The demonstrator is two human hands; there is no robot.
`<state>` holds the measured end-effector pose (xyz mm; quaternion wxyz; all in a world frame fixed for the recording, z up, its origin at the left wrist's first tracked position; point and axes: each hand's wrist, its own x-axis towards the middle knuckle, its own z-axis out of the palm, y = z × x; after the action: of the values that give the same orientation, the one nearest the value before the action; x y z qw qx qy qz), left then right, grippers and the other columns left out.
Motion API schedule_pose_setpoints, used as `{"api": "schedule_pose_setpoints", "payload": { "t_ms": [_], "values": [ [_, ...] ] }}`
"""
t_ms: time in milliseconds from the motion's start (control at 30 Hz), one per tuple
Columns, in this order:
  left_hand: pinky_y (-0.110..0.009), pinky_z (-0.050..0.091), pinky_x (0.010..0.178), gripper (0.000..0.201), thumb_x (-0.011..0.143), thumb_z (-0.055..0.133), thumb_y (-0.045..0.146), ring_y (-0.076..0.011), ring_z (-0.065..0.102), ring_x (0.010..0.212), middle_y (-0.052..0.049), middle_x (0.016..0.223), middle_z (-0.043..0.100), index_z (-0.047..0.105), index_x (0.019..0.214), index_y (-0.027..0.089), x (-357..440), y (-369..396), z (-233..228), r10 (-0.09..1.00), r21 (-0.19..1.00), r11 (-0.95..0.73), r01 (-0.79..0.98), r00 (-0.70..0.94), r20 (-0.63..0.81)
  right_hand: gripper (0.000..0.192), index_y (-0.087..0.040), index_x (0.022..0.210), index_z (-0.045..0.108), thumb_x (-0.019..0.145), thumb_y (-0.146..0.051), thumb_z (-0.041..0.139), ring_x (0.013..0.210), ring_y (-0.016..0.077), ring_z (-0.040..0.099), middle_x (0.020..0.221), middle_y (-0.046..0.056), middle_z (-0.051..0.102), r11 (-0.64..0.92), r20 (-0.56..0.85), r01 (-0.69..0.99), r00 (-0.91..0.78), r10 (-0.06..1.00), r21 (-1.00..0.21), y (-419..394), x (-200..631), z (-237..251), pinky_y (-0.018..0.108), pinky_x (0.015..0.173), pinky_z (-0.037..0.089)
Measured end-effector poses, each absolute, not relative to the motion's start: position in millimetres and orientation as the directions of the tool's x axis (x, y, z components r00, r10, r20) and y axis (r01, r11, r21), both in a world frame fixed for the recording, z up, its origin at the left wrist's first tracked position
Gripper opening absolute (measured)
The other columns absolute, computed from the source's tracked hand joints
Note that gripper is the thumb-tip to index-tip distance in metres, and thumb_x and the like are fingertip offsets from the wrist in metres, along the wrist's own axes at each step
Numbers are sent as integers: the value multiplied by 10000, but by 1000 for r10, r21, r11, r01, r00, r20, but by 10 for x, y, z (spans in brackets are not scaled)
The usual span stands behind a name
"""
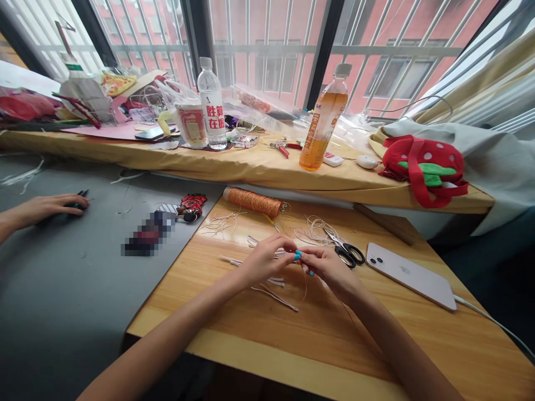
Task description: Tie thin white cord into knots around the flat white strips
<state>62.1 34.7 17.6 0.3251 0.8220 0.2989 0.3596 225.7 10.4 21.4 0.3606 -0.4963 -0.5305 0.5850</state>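
Far left, another person's hand (56, 206) rests on a dark device (82, 195); no marking on it can be read. On the cloth-covered ledge, the clear bottle (215, 117) carries large red Chinese characters, the upper row beginning 胜 and the lower 在.

On the wooden table (259, 345), an unlabelled spool (254, 201) of orange cord lies behind the work area. The left hand (265, 260) has thumb and forefinger pinched on a fine thread (306, 287), which hangs just above the cut cords (276, 298). The right hand (334, 268) meets it, fingertips likewise closed on the thread; which strand each grips cannot be told.

Step in hand, as judged: fingertip manipulation of the thread. The next move appears to call for even tension and a free hanging end.

The amber bottle (320, 139) has vertical lettering, not legible. Right of the hands lie the scissors (341, 245), with no readable brand, then the phone (412, 275), bearing an Apple logo.
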Motion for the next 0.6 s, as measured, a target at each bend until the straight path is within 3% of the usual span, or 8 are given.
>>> {"api": "schedule_pose_setpoints", "payload": {
  "t_ms": [367,600],
  "values": [
    [-293,417,775,157,734,540,192,-139,493,846,-39,870,514,488,875,149,701,351,50,780,812,-543,217,488,391,326,-129,845,649,711,-397,522,467,87,340,490,-32,409,30,10,290,-70,998,-957,59,2163,196,221,435,254],
    [-282,434,774,157,740,533,156,-131,502,846,-35,892,490,492,892,160,692,369,28,777,854,-503,133,502,379,326,-133,736,632,669,-446,567,465,69,299,524,-32,405,-48,-59,93,-126,990,-995,75,2179,196,217,435,223]
  ]
}}
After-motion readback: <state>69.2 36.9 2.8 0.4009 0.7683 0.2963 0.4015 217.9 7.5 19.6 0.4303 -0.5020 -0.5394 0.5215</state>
